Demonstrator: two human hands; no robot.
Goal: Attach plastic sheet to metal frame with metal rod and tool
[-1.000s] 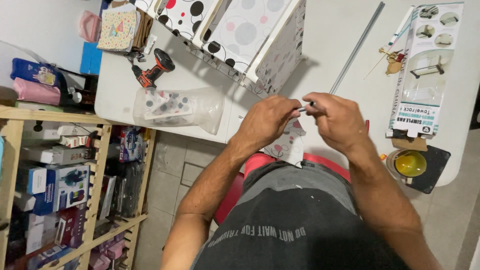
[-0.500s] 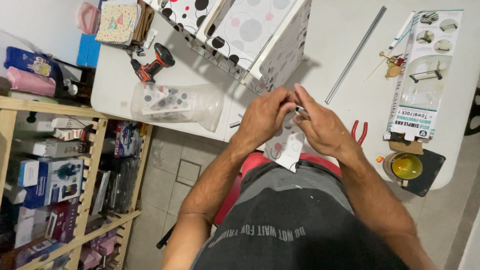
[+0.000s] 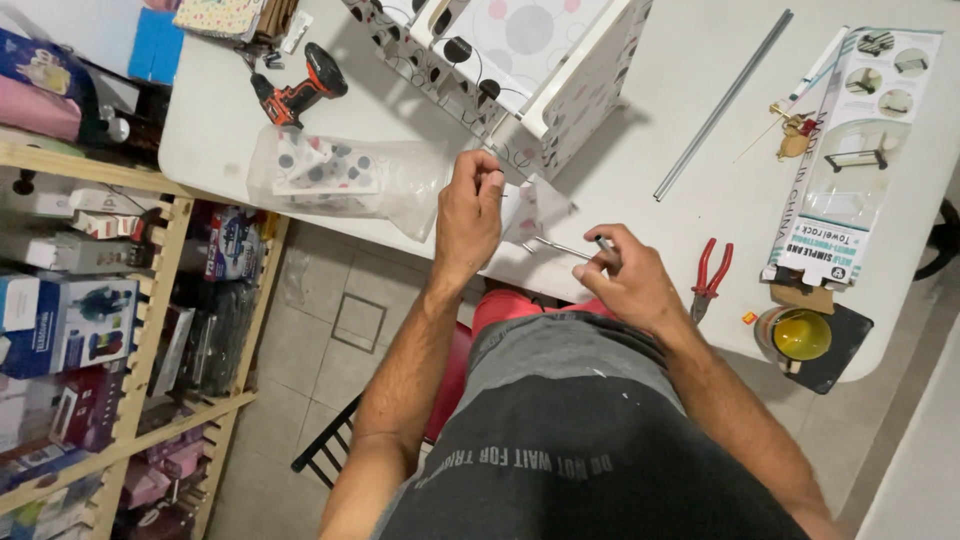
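Note:
My left hand (image 3: 470, 205) is raised over the white table's (image 3: 650, 240) front edge with its fingertips pinched together, just below the corner of a white polka-dot box (image 3: 560, 90). Whether something tiny sits between the fingers is too small to tell. My right hand (image 3: 622, 278) is lower and to the right, gripping a thin metal tool (image 3: 560, 246) whose tip points left. A small clear plastic bag (image 3: 540, 205) lies on the table between the two hands.
Red-handled pliers (image 3: 710, 272) lie right of my right hand. A long metal rod (image 3: 722, 102), a printed rack package (image 3: 862, 150), a yellow-filled cup (image 3: 800, 335), a clear bag of dotted parts (image 3: 340, 175) and a red drill (image 3: 297, 88) share the table. Wooden shelves (image 3: 150, 300) stand at left.
The hands were joined together over the small bag. They have separated: the left hand rose toward the dotted box and the right hand dropped right with the thin tool.

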